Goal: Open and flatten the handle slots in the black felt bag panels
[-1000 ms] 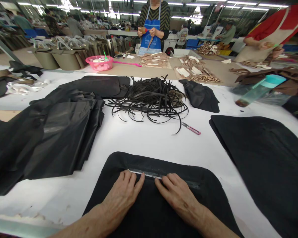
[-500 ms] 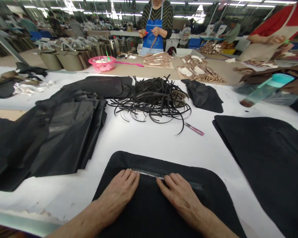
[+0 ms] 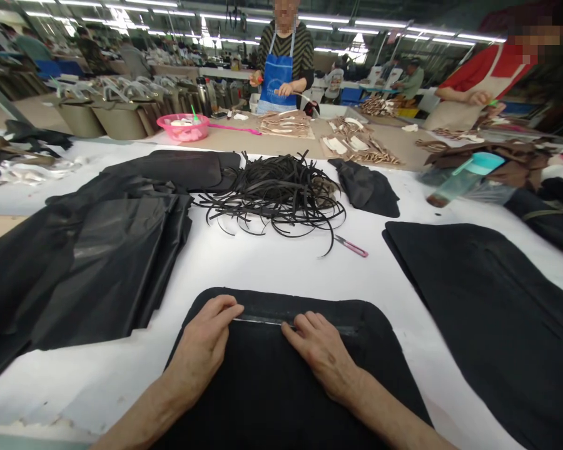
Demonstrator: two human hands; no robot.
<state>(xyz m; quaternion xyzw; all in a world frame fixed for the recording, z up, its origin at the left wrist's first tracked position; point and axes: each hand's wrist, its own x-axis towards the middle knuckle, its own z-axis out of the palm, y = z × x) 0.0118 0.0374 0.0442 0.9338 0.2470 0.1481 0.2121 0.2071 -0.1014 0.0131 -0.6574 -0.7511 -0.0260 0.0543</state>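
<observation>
A large black panel [image 3: 263, 387] with rounded far corners lies in front of me on the table. A thin white line [image 3: 260, 322] runs across it near its far edge, beside a shiny band. My left hand [image 3: 204, 340] is at the line's left end, fingers bent and drawn together, index finger pointing right; whatever is under the fingertips is hidden. My right hand [image 3: 326, 353] rests on the panel at the line's right end, thumb apart from the bent fingers, its tips touching the surface.
Black sheets [image 3: 98, 262] are piled at left, and another black panel [image 3: 478, 294] lies at right. Beyond are tangled black strips [image 3: 281, 187], pink-handled snips [image 3: 351, 246] and a teal-lidded bottle [image 3: 466, 178]. Two people work across the table, near a pink basket [image 3: 182, 132].
My left hand has lifted and turned, its fingers now drawn together instead of lying flat at the line. My right hand stays at the line's right end. The view has shifted slightly.
</observation>
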